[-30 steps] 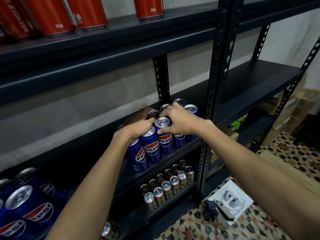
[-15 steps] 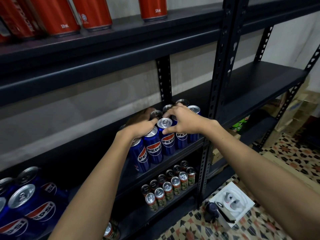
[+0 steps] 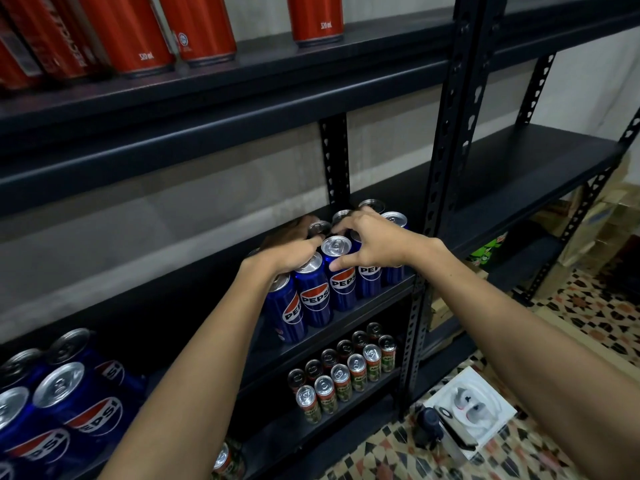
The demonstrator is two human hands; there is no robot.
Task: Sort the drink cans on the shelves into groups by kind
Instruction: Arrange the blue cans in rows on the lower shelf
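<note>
Head view: both hands rest on a bunch of blue cans (image 3: 341, 282) on the middle shelf (image 3: 349, 315). The left hand (image 3: 291, 251) lies flat and open on the tops. The right hand (image 3: 372, 244) curls loosely around one can, likely to push them close together. Red cans (image 3: 204, 27) stand above, small green cans (image 3: 341, 379) below.

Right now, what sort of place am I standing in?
Probably a small stockroom or shop back room: dark slotted-metal shelving holds blue Pepsi cans and tall red cans grouped by kind, and brown cardboard boxes sit on a patterned tile floor.
</note>
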